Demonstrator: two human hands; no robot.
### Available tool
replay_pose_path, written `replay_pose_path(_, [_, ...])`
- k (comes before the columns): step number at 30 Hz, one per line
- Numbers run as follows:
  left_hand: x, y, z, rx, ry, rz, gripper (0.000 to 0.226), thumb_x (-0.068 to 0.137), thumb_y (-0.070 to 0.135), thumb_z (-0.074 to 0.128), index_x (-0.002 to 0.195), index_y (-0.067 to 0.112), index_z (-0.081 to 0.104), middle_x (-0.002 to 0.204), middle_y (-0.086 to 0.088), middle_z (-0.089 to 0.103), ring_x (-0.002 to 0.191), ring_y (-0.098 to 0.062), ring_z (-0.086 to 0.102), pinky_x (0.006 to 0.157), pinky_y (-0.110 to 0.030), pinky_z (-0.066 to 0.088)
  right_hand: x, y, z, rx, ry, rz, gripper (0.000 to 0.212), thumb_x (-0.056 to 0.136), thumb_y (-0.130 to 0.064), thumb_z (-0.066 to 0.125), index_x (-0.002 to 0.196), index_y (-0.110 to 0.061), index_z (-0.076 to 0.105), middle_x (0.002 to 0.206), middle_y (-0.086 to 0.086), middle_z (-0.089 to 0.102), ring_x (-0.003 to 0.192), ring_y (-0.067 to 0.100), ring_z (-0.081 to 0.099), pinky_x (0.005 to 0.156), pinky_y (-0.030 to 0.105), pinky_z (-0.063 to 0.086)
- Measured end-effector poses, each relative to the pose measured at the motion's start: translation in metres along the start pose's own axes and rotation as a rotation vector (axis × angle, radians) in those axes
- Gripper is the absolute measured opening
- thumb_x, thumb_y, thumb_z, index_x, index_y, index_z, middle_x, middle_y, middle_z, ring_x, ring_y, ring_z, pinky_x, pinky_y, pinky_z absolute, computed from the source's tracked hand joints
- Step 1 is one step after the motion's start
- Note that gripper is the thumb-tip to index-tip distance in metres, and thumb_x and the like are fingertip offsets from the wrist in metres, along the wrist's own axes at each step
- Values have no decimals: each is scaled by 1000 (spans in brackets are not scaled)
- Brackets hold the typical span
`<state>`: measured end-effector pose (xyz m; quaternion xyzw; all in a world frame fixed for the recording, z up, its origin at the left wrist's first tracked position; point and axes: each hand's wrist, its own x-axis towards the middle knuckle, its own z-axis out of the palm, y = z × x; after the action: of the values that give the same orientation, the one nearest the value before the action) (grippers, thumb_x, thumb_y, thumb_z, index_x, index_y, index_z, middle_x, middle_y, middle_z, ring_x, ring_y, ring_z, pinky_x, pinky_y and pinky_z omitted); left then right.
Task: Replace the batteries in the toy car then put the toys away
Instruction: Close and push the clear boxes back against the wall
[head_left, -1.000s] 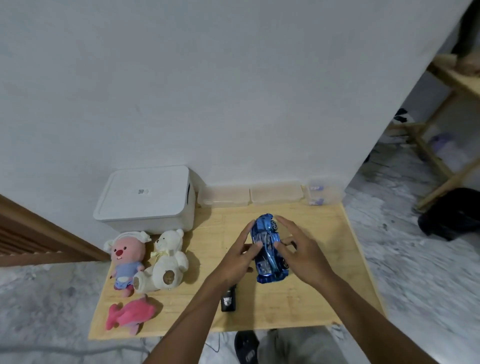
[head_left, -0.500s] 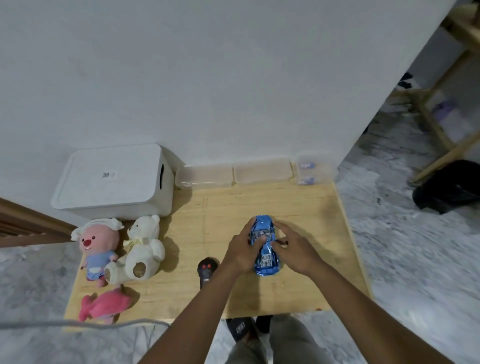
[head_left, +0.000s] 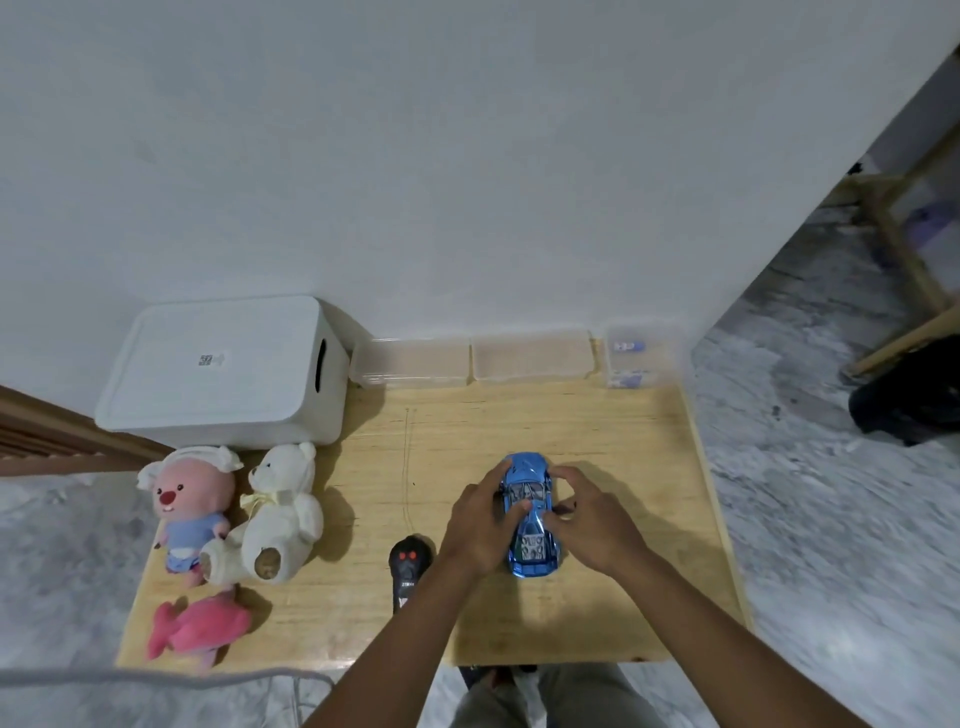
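A shiny blue toy car (head_left: 530, 512) stands on the wooden table (head_left: 613, 452), nose pointing toward the wall. My left hand (head_left: 480, 525) grips its left side, thumb over the roof. My right hand (head_left: 592, 514) grips its right side. A black remote control (head_left: 408, 566) with red buttons lies just left of my left wrist. A small clear box (head_left: 631, 358) holding blue-labelled batteries stands at the back right corner. A pink beaver plush (head_left: 187, 506), a white teddy bear (head_left: 278, 512) and a pink fish plush (head_left: 195, 631) sit at the table's left.
A white lidded storage bin (head_left: 223, 371) stands at the back left against the wall. Two clear shallow containers (head_left: 475, 361) line the back edge. A wooden rack (head_left: 904, 249) and a dark bag (head_left: 909, 400) are on the marble floor to the right.
Both hands closed in around the car, from resting loosely at its sides to gripping it. The camera view dropped and shifted, so the remote control came out from under my left arm.
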<state>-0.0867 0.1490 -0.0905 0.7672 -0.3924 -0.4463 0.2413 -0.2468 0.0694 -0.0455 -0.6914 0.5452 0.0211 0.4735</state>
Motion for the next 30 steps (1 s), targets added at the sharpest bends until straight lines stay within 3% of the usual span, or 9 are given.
replay_pose_path(3, [-6,13,-6,27,6,17,73,86,68,58,152,52,31,125,7,59,123,-13,55,100,-39,52,4,-2,-6,-68,-11,11,57,86,-43,68,137,-43,45,89,-11,69,85,11,70,72,34,60])
replay_pose_path(6, [-2,25,-26,41,90,-8,72,92,57,61,155,48,28,133,4,49,123,-15,51,95,-34,46,12,-13,-21,-147,55,-29,54,85,-51,67,135,-44,48,108,-7,70,102,15,63,80,31,54])
replay_pose_path(11, [29,31,-95,26,404,11,54,95,39,68,145,30,50,133,-8,55,111,-24,62,95,-39,55,42,-63,-60,-258,187,-241,38,91,-43,64,128,-42,55,106,-15,67,102,14,60,83,30,51])
replay_pose_path(15, [55,32,-148,37,587,-11,50,88,29,73,136,23,57,128,-11,58,116,-29,59,96,-38,51,71,-115,-65,-314,179,-356,35,92,-40,62,127,-40,57,107,-14,66,102,14,60,83,31,51])
replay_pose_path(18, [72,27,-173,195,548,-13,61,85,23,74,142,19,52,139,-17,50,124,-36,52,105,-44,46,94,-151,-51,-429,127,-438,37,92,-38,60,129,-39,56,116,-11,63,107,17,61,87,33,48])
replay_pose_path(21, [85,19,-184,264,477,2,77,84,19,75,152,21,39,151,-14,37,133,-31,44,105,-41,44,119,-180,-23,-613,63,-535,45,92,-37,60,135,-34,51,128,-5,56,104,27,64,86,36,49])
replay_pose_path(27, [104,-1,-182,274,436,74,88,90,24,70,162,25,19,167,-13,13,152,-17,13,114,-28,25,163,-191,19,-946,101,-539,45,88,-18,67,128,-17,46,131,8,47,80,32,67,59,34,41])
replay_pose_path(30, [110,-8,-179,157,406,100,92,90,46,71,163,27,18,169,-7,6,151,-5,11,116,-30,25,173,-182,25,-962,104,-552,45,88,-14,64,129,-16,45,128,8,49,70,33,66,53,35,36])
